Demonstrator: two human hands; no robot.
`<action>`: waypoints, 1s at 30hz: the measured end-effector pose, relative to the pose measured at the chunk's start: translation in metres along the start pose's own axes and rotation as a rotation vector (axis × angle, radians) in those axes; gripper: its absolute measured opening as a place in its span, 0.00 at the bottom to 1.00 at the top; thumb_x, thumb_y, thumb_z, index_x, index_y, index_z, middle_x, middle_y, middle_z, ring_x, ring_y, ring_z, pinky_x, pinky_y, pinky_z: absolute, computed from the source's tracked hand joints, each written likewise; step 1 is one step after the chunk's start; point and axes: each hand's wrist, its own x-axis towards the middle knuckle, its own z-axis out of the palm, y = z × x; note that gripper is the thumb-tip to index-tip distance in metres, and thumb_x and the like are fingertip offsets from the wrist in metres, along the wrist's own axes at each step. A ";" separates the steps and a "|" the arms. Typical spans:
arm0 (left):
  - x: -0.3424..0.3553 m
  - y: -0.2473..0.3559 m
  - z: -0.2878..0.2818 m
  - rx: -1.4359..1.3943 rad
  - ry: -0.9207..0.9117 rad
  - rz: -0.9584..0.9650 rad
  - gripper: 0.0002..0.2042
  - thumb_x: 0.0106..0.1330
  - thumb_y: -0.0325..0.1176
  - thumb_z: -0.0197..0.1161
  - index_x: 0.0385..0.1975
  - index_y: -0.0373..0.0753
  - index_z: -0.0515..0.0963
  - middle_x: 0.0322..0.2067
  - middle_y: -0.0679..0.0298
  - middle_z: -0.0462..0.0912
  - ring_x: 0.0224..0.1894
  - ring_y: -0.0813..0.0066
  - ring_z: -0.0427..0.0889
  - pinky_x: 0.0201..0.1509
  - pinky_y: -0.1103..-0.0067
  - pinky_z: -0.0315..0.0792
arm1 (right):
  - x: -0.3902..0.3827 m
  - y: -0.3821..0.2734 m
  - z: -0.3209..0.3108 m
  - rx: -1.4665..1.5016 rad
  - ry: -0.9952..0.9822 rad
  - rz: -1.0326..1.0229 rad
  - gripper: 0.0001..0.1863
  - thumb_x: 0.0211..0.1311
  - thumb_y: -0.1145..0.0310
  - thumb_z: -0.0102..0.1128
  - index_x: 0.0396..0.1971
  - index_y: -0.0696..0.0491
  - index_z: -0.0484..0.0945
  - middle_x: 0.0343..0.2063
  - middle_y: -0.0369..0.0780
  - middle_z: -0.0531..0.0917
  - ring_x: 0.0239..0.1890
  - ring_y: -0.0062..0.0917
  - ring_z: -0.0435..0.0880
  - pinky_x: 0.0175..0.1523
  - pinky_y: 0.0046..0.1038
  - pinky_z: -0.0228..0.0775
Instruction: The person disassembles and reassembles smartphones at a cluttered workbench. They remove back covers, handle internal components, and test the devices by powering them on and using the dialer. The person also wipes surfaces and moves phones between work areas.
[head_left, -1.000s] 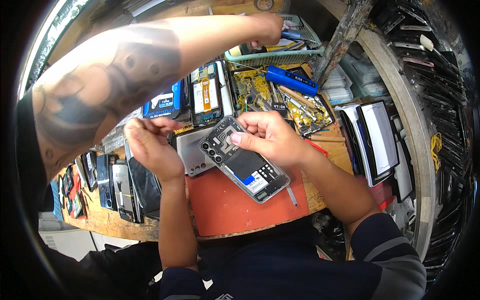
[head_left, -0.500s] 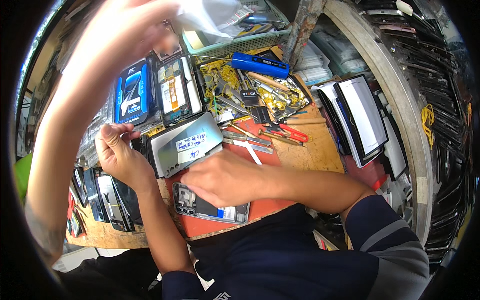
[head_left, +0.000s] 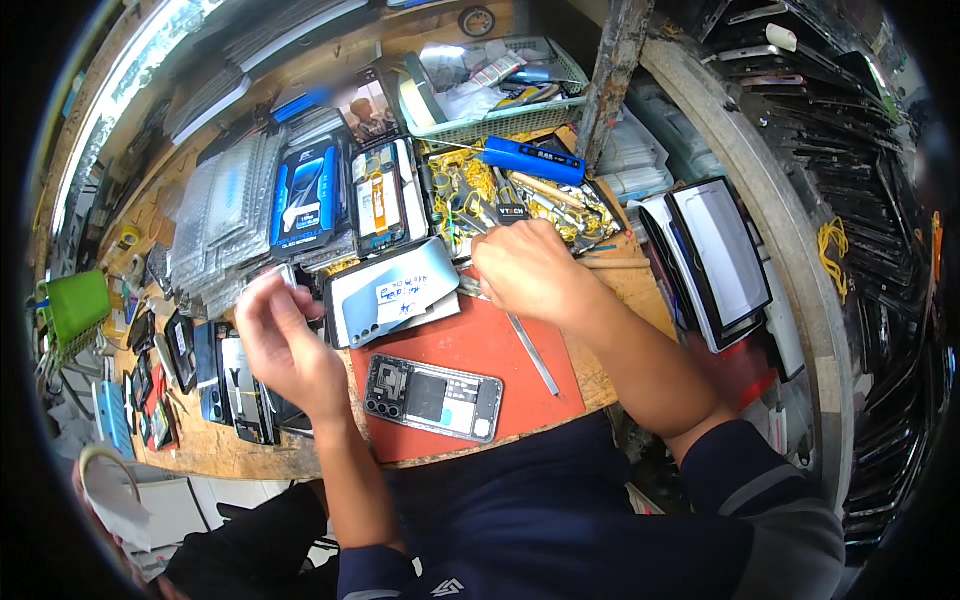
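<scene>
An opened phone (head_left: 433, 398) with its inner parts bare lies on the red mat (head_left: 520, 410) in front of me. My left hand (head_left: 290, 335) is raised to its left, fingers curled; a small pale piece shows at the fingertips, too little to name. Closed over the tools behind the mat is my right hand (head_left: 525, 265), and whatever its fingers hold is hidden. A flat metal tool (head_left: 534, 357) slants across the mat just below that hand. Between my hands sits a pale blue phone back cover (head_left: 385, 300) with a handwritten label.
Behind are a blue boxed screen (head_left: 305, 195), another opened phone (head_left: 383, 200), a blue electric screwdriver (head_left: 533, 160) and a green basket (head_left: 500, 122). Several phones (head_left: 240, 385) stand at left. Stacked panels (head_left: 720, 250) and a curved frame (head_left: 790, 200) border the right side.
Another person's arm, with white plastic, has left the top left. My right hand has moved from the opened phone up and right to the tools. The phone is now uncovered.
</scene>
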 end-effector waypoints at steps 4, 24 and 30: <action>-0.065 0.016 -0.042 0.053 -0.166 -0.047 0.04 0.78 0.20 0.54 0.46 0.31 0.75 0.37 0.62 0.73 0.32 0.80 0.74 0.37 0.82 0.72 | 0.008 -0.001 -0.007 0.179 0.152 0.038 0.11 0.63 0.68 0.64 0.40 0.59 0.76 0.32 0.52 0.87 0.34 0.51 0.88 0.40 0.49 0.78; -0.112 0.027 -0.135 0.452 -0.308 0.054 0.08 0.69 0.21 0.62 0.46 0.32 0.79 0.36 0.54 0.78 0.37 0.57 0.75 0.44 0.66 0.70 | -0.047 -0.053 -0.032 0.724 0.351 0.029 0.16 0.63 0.80 0.64 0.47 0.57 0.70 0.28 0.45 0.82 0.26 0.34 0.84 0.31 0.33 0.73; -0.119 0.047 -0.118 -0.026 -0.633 -0.131 0.06 0.67 0.25 0.67 0.41 0.36 0.81 0.30 0.58 0.80 0.33 0.57 0.80 0.40 0.67 0.74 | -0.077 -0.047 -0.031 0.478 0.233 0.008 0.05 0.70 0.80 0.60 0.42 0.58 0.77 0.33 0.43 0.84 0.34 0.30 0.87 0.38 0.29 0.79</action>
